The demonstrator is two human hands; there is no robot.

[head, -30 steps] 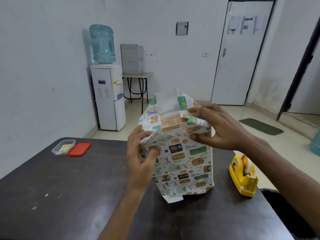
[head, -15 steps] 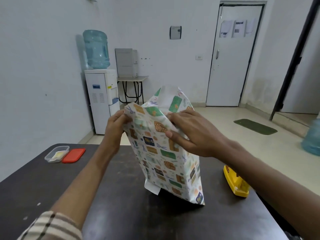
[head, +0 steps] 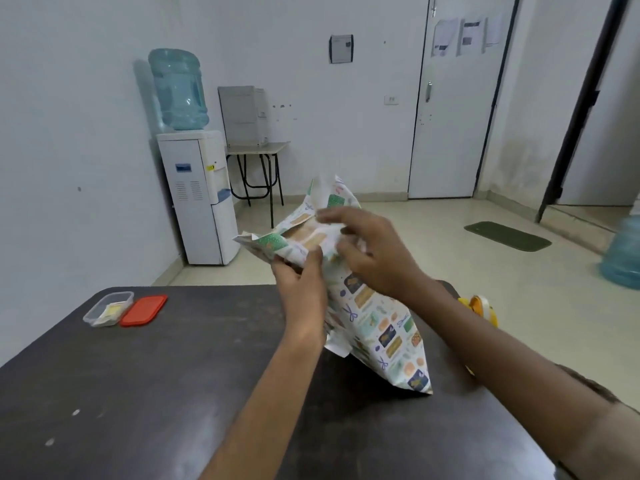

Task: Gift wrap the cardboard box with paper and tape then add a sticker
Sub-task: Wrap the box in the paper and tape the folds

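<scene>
The box (head: 377,327) stands tipped on one lower edge, toward the right side of the table (head: 173,375). The left hand (head: 301,282) grips the loose paper (head: 304,237) at its top, and the right hand (head: 367,251), a bit blurred, pinches the fold. If either lets go to reach the tape dispenser (head: 481,306) at the table's right edge, I'd expect the flaps to spring open or the box to topple.

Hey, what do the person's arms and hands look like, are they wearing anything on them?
The left hand and right hand are bare: no gloves, rings or watch visible. Forearms are uncovered; a dark sleeve edge shows high on the right arm only.
</scene>
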